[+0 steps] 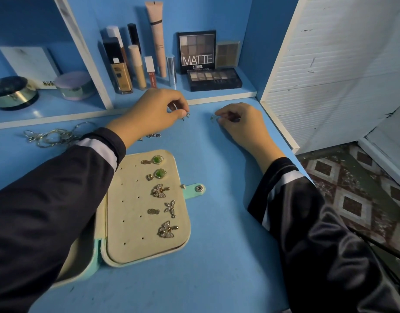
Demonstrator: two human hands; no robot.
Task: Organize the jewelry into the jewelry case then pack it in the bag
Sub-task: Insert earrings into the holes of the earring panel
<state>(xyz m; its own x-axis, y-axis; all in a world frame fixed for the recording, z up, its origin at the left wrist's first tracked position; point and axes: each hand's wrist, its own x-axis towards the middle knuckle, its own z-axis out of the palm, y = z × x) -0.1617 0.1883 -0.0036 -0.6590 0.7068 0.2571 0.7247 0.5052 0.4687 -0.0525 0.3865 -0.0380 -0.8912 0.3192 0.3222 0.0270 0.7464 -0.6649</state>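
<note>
An open jewelry case (135, 249) with a beige perforated panel and mint trim lies on the blue desk (217, 256). Several earrings are pinned in it, among them two green stone studs (159, 166) and butterfly pieces (166, 229). My left hand (154, 111) reaches over the case and pinches a small silver earring (186, 116) just above the desk. My right hand (239, 120) pinches a tiny earring (212, 117) at the desk's far right. More small earrings (154, 135) lie under my left wrist. No bag is in view.
Silver chains and rings (54, 135) lie in a heap at the left. On the shelf behind stand makeup bottles (121, 68), eyeshadow palettes (213, 79) and round compacts (12, 92). A white panel (330, 75) bounds the desk on the right, where tiled floor shows below.
</note>
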